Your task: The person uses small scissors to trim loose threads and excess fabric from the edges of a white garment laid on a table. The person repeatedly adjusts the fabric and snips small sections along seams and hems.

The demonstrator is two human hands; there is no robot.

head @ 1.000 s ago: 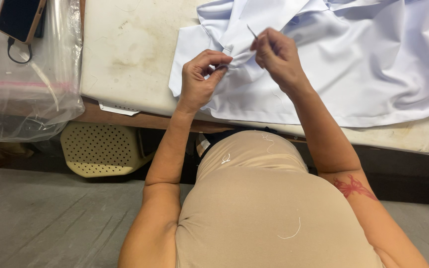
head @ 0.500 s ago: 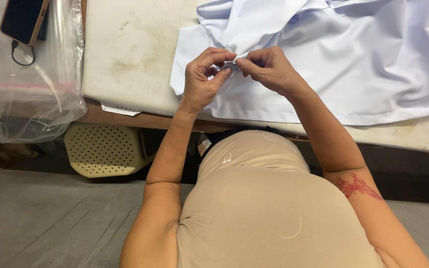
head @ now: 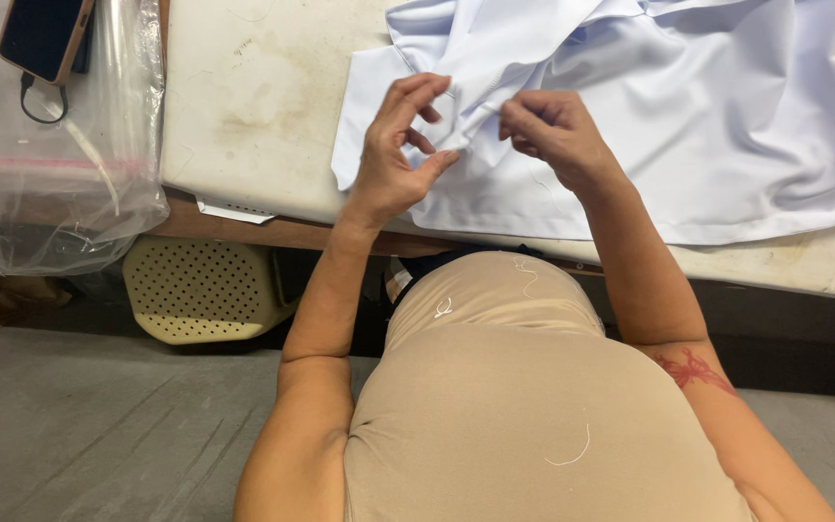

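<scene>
A white garment (head: pixel 688 126) lies crumpled on a stained cream padded table top (head: pixel 253 106). My left hand (head: pixel 393 155) curls over the garment's near-left part, thumb and forefinger holding a fold of cloth. My right hand (head: pixel 553 130) is just to the right of it, fingertips pinched together on the same fold. Whatever thin thing sits between those fingertips is too small to make out. Loose bits of white thread (head: pixel 567 454) cling to my beige top.
At the far left a clear plastic bag (head: pixel 60 184) hangs over the table edge, with a phone (head: pixel 45 39) and its cable on it. A cream perforated plastic stool (head: pixel 205 290) stands under the table on the grey floor (head: pixel 99 425). A scrap of paper (head: pixel 234 208) sticks out at the table's front edge.
My right hand came down from a raised position to meet the left at the fold, then drew slightly right. My left hand's fingers have spread a little around the cloth.
</scene>
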